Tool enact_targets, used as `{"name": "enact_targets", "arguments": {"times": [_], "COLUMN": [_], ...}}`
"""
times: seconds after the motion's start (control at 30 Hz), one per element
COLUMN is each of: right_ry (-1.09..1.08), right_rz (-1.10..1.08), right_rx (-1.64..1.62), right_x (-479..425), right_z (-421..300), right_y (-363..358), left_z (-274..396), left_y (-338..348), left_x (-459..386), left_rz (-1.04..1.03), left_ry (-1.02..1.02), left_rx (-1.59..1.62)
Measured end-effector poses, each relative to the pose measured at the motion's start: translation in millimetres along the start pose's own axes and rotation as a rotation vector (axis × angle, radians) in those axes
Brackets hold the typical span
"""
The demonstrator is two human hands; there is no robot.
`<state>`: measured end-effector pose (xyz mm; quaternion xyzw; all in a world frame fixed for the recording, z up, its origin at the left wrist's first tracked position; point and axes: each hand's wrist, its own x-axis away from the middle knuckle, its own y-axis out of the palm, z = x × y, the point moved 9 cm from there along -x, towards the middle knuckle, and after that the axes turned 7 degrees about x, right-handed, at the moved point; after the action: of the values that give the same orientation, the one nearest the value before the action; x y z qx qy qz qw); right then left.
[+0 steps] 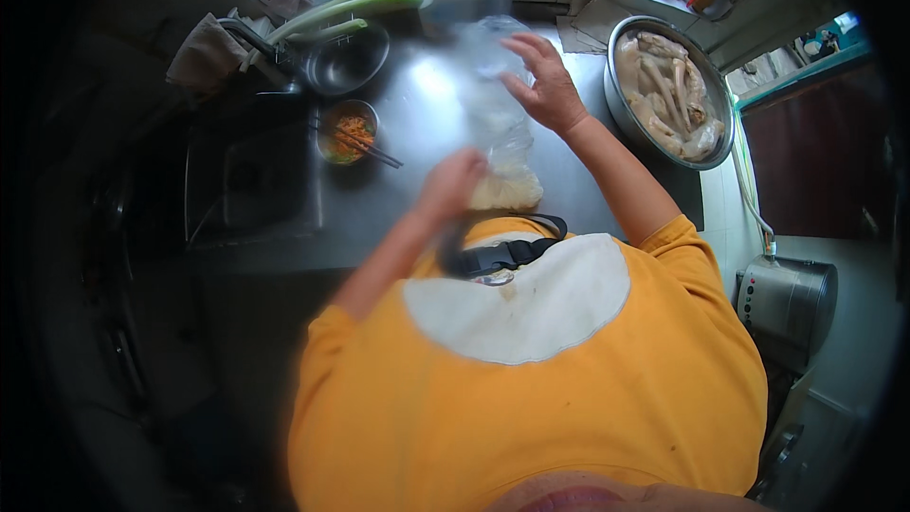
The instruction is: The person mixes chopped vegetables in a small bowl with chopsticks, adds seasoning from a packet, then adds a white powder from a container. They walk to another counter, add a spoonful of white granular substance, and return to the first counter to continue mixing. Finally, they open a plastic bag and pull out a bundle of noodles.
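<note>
A clear plastic bag (508, 185) with pale yellowish contents at its near end lies lengthwise on the steel counter (419, 114), just in front of my body. Its far part is blurred. My right hand (544, 82) is over the bag's far end, thumb and fingers apart and curved, with nothing seen between them. Blurred by motion, my left hand (455, 181) is beside the bag's near end with the fingers bent. Whether it grips the plastic cannot be told.
Chopsticks (370, 146) rest across a bowl (377, 121) of shredded orange and green food. Beyond it are a metal bowl (348, 64) and green onions (348, 7). A sink (249, 178) lies left. At right, a large metal basin (611, 96) holds pale meat pieces in liquid.
</note>
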<state>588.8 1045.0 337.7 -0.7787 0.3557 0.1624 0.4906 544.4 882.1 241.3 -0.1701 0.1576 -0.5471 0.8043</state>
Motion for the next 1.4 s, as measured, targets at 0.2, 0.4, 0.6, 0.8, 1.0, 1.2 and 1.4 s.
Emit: {"name": "enact_targets", "arguments": {"times": [0.2, 0.4, 0.6, 0.8, 1.0, 1.2, 1.4], "right_ry": [0.275, 0.442, 0.215, 0.365, 0.06, -0.232, -0.015], "right_rz": [-0.574, -0.151, -0.035, 0.045, -0.124, -0.323, -0.575], "right_rx": [-0.343, -0.291, 0.097, 0.054, -0.176, -0.054, 0.205], "right_x": [116.9, 126.9, 129.9, 146.7, 112.9, 115.7, 152.8], "right_z": [12.3, 31.0, 23.8, 54.9, -23.1, -46.3, -6.0], "right_y": [32.7, -41.7, -65.9, -85.8, -57.8, 0.0, 28.6], "left_z": [16.2, 48.9, -4.0, -47.8, 25.1, 106.2, 34.6], "left_y": [-6.8, -5.0, -3.1, -16.7, -45.3, 5.9, 52.3], "left_x": [-16.9, -15.2, -18.8, -10.7, -21.9, 5.5, -20.0], "left_rz": [0.035, -0.069, 0.086, 0.153, 0.262, -0.188, -0.402], "left_ry": [0.06, 0.114, -0.129, -0.31, 0.157, 0.589, 0.346], "left_rx": [0.101, 0.65, 0.986, 0.847, 0.435, -0.055, -0.396]}}
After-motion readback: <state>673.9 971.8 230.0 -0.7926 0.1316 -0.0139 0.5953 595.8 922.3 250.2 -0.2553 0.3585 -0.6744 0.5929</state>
